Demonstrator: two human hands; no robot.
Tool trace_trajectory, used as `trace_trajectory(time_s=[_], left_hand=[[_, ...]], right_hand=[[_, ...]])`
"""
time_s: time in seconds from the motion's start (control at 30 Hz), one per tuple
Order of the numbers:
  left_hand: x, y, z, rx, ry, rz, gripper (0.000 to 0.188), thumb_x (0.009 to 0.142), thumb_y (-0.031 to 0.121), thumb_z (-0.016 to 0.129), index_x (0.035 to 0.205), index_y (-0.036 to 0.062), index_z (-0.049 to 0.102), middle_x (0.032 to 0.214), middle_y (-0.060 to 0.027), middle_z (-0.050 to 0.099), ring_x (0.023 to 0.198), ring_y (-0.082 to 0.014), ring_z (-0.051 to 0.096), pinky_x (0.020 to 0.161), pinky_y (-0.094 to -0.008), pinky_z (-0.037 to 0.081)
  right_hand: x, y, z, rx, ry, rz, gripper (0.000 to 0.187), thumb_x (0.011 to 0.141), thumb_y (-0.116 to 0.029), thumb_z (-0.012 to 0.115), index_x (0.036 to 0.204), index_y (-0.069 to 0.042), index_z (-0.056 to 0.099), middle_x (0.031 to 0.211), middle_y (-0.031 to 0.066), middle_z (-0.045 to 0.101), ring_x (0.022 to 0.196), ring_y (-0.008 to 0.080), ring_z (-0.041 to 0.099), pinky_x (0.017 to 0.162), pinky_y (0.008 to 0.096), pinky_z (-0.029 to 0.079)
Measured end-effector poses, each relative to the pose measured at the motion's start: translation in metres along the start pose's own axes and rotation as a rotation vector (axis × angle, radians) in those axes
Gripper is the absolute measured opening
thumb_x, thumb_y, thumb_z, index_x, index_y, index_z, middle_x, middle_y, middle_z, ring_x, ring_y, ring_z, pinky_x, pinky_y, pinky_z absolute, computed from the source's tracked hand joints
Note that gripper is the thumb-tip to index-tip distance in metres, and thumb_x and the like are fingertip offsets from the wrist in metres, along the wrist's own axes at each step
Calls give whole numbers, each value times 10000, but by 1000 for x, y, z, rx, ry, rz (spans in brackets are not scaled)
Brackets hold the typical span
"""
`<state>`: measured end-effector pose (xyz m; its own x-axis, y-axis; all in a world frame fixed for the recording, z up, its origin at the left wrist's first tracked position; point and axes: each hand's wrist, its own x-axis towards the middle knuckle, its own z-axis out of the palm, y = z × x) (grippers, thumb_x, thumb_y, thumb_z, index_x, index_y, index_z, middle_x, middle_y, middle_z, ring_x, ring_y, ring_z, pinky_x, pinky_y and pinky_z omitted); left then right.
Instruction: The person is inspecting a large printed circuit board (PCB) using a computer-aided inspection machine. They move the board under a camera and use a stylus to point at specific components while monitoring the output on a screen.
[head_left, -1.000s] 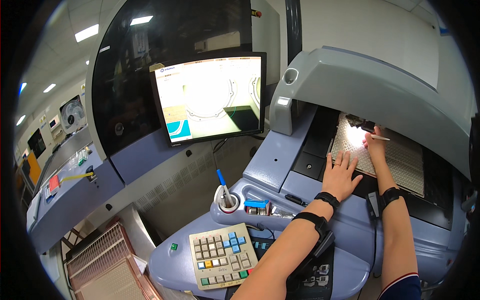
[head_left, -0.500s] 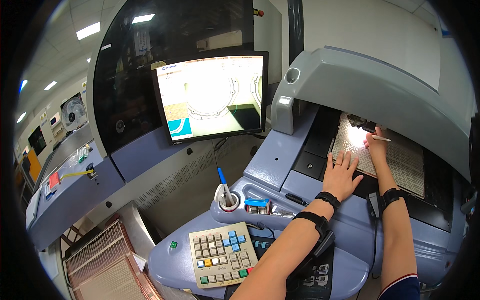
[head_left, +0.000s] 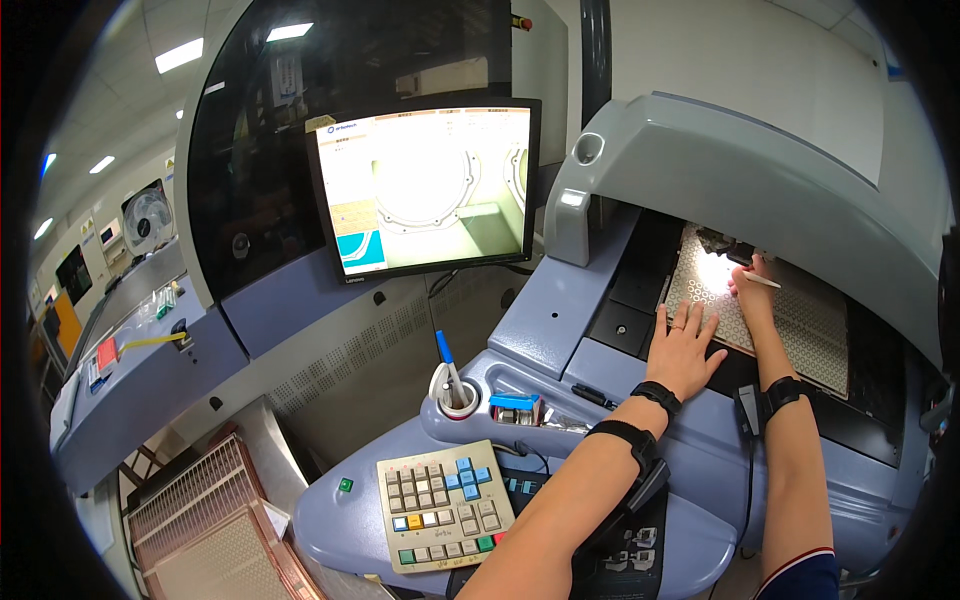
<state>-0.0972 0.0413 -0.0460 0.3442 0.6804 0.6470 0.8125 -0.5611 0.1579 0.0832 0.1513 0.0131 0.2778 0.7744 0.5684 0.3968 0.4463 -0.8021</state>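
A flat panel with rows of small ring patterns [head_left: 808, 325] lies on the dark bed of a grey-blue machine, partly under its arched hood. My left hand [head_left: 685, 350] rests flat on the panel's near left edge, fingers spread, a ring on one finger. Farther back, my right hand [head_left: 752, 287] is closed around a thin white pen-shaped tool [head_left: 764, 279]. Its fingers are beside a brightly lit spot [head_left: 712, 272] on the panel, below a dark camera head [head_left: 727, 244]. Which end of the tool points at the panel, I cannot tell.
The grey hood [head_left: 740, 160] arches over the panel. Left of it, a monitor [head_left: 430, 190] displays a magnified ring outline. Nearer are a keypad [head_left: 445, 507], a cup of pens [head_left: 457, 400] and a black marker [head_left: 594, 396]. More patterned panels [head_left: 215, 540] lie at lower left.
On the monitor, the black block at the lower right of the magnified picture has given way to a smaller pale green shape. Both hands stay in about the same place.
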Motion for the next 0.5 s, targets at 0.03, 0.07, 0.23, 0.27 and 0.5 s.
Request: trace_trajectory(time_s=[0.03,0.07,0.23,0.27,0.5], left_hand=[[0,0,0,-2,8,2,598,958,508,390,1446,162,396,1482,-118,384,1410,-285,276,1161,-521,117],[0,0,0,-3,8,2,598,958,508,390,1446,162,396,1482,-118,384,1410,-285,276,1161,-521,117],[1,-1,2,-10,36,6,589,953,501,403,1431,157,416,1465,-119,403,1399,-287,293,1158,-515,138],[1,-1,2,-10,35,6,589,953,501,403,1431,157,416,1465,-119,403,1399,-287,293,1158,-515,138],[1,1,3,-2,41,11,588,949,501,412,1426,157,421,1462,-120,406,1396,-286,297,1157,-515,143]], right_hand=[[-1,-1,1,1,-2,0,169,762,-150,540,829,-15,463,668,80,563,548,112,537,493,255,452],[-1,-1,1,14,10,4,175,758,-154,543,825,-15,460,664,80,560,545,111,534,492,254,451],[-3,-7,1,7,13,-1,182,755,-160,547,815,-16,453,659,79,558,535,110,529,491,253,450],[-3,-8,0,1,9,16,183,756,-162,549,814,-18,452,661,81,561,534,111,530,491,253,450],[-4,-8,-2,-14,-5,-20,187,763,-166,558,818,-17,461,671,101,584,522,117,537,504,256,459]])
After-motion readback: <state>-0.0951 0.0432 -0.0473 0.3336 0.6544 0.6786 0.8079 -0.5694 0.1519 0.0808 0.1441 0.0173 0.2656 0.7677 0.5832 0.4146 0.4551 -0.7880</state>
